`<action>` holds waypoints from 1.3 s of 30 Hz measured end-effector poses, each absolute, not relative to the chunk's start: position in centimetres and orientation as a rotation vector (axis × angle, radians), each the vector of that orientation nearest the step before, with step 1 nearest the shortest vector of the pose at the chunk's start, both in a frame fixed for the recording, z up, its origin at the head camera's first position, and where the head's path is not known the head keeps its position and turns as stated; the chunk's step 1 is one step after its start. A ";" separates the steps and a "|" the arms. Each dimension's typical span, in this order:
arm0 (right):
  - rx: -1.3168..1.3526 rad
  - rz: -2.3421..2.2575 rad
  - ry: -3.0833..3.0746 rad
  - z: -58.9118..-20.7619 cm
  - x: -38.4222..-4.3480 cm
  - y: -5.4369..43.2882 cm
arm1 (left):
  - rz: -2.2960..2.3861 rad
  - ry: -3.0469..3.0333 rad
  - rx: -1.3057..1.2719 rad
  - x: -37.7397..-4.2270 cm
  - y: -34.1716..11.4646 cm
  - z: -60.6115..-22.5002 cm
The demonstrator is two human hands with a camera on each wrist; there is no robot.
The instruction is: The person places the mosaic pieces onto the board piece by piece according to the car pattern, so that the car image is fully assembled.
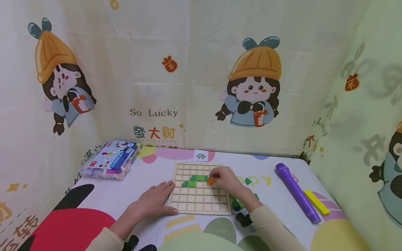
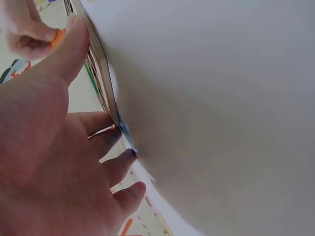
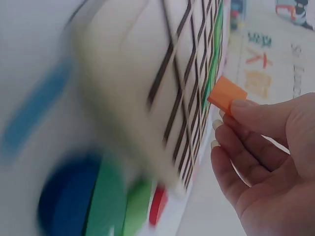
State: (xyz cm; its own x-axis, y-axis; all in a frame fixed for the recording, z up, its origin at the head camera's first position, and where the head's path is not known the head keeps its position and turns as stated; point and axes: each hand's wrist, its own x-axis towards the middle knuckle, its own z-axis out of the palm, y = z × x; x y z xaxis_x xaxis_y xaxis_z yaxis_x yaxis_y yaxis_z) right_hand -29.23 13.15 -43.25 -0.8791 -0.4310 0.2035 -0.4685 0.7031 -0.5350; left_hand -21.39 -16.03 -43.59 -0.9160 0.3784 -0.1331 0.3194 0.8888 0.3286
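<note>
Beige sleeves (image 1: 274, 226), two, nearest camera, over one tabletop (image 1: 141, 177). One wooden grid board (image 1: 188, 199), roughly square, flat, side edges running away from the person. One clear box (image 1: 111, 158), far left, label up. Two hands: left hand (image 1: 155, 199) with fingers apart, touching board's left edge, thumb by near-left corner; right hand (image 1: 226, 179) pinching one orange piece, thumb against fingers. One purple tube (image 1: 296, 191), right of board, long axis from far left to near right. One yellow bar (image 1: 316, 203), just beside it, about parallel. One card (image 1: 201, 155), beyond far edge. Loose pieces (image 1: 236, 203) right of board, partly behind forearm, can't count. Green pieces (image 1: 192, 183) on board, at least five, two stepped rows running left-right. Orange piece (image 3: 227, 93): over board's right half, squarish, free end pointing away from fingertips; long axis and board contact can't tell.
</note>
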 end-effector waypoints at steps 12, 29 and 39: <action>0.906 0.880 -2.806 -43.7 -29.7 9.1 | 0.421 2.866 0.526 -21.7 -16.0 -43.8; 0.956 0.740 -2.841 -43.2 -29.2 11.6 | 0.421 2.863 0.521 -21.6 -16.0 -43.7; 0.673 0.654 -2.950 -43.2 -29.3 17.3 | 0.427 2.860 0.518 -21.5 -15.9 -43.5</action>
